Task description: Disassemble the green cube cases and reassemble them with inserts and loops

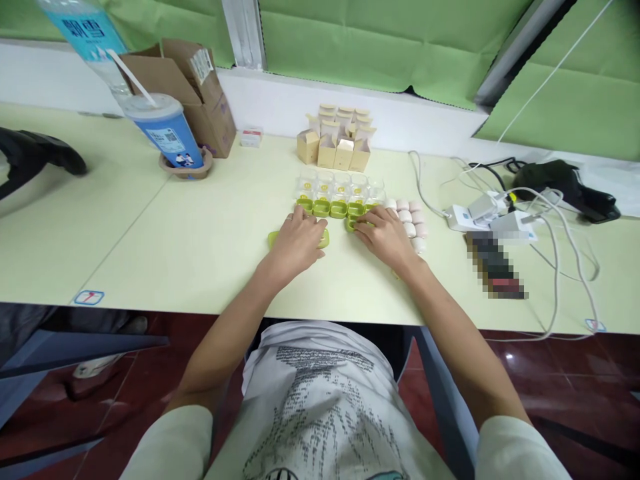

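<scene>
My left hand (300, 239) is bent over a flat green plastic piece (273, 239), its thumb and fingers around the piece's right end. The palm hides the middle of that piece. The fingers of my right hand (386, 233) close on a small green plastic box (351, 223) near the right end of a row. In that row, open green boxes (321, 209) sit side by side, their clear lids (342, 183) raised behind them. Beside my right hand several white and pale pink rounded pieces (419, 230) lie in a block.
Small cream cartons (344, 150) with raised flaps stand at the wall. A blue cup (170, 133), a water bottle (90, 40) and a brown cardboard box (200, 100) are at the left. Power strips (513, 228), white cables and a blurred dark object (493, 263) lie at the right.
</scene>
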### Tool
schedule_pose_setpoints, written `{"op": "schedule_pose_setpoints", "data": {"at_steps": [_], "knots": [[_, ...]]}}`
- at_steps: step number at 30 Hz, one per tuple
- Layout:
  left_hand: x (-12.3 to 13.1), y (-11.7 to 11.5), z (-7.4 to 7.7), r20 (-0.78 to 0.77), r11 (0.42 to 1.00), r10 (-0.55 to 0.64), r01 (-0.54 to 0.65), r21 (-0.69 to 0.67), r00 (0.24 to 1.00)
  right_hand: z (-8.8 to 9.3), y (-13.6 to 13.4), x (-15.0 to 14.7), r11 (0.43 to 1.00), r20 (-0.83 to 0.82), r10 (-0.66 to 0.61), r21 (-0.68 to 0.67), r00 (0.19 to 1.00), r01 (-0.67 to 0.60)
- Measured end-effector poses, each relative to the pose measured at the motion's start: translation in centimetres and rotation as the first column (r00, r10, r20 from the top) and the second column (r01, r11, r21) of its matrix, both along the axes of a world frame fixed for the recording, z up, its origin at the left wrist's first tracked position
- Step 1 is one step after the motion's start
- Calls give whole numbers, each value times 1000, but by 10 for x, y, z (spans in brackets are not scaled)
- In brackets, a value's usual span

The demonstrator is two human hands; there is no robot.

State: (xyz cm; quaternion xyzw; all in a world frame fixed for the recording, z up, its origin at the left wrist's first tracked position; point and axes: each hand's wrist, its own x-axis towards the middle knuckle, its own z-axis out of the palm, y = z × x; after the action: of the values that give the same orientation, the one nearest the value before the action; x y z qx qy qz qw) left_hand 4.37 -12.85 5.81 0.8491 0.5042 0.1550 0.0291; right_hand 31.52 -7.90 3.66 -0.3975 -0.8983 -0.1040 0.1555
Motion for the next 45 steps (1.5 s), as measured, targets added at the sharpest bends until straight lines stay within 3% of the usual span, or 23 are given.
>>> {"op": "schedule_pose_setpoints", "data": {"at_steps": [3, 7, 9, 11, 13, 15, 23, 26, 30, 34, 45], "knots": [[5, 0, 1, 30, 1000, 12, -12, -3, 999, 9, -10, -1, 1000, -67, -7, -3, 998, 7], [7, 0, 12, 279, 999, -1, 11, -35, 960, 29, -41, -5, 999, -406, 10, -24, 914, -21], [8, -1, 17, 502, 995, -51, 85, -46, 863, 36, -57, -8, 988, -605, -9, -128, 796, -87], [9, -2, 20, 689, 977, -113, 206, -53, 716, 38, -68, -10, 951, -765, -66, -242, 641, -191], [11, -3, 22, 788, 948, -147, 314, -61, 598, 36, -74, -12, 906, -856, -124, -304, 502, -296], [13, -5, 22, 821, 929, -154, 363, -69, 550, 33, -74, -14, 887, -892, -147, -311, 427, -343], [18, -13, 29, 731, 934, -285, 351, 67, 620, 28, -70, -24, 941, -926, -68, -183, 371, -284], [18, -15, 31, 734, 917, -295, 397, 39, 612, 30, -72, -26, 947, -927, -10, -129, 375, -294], [17, -13, 30, 769, 894, -305, 447, 27, 562, 29, -73, -29, 944, -948, -49, -147, 315, -295], [16, -11, 29, 768, 899, -300, 438, 29, 566, 24, -73, -31, 927, -957, -86, -180, 278, -330], [15, -9, 29, 787, 890, -244, 453, -50, 567, 25, -74, -30, 919, -954, -39, -151, 296, -365]]}}
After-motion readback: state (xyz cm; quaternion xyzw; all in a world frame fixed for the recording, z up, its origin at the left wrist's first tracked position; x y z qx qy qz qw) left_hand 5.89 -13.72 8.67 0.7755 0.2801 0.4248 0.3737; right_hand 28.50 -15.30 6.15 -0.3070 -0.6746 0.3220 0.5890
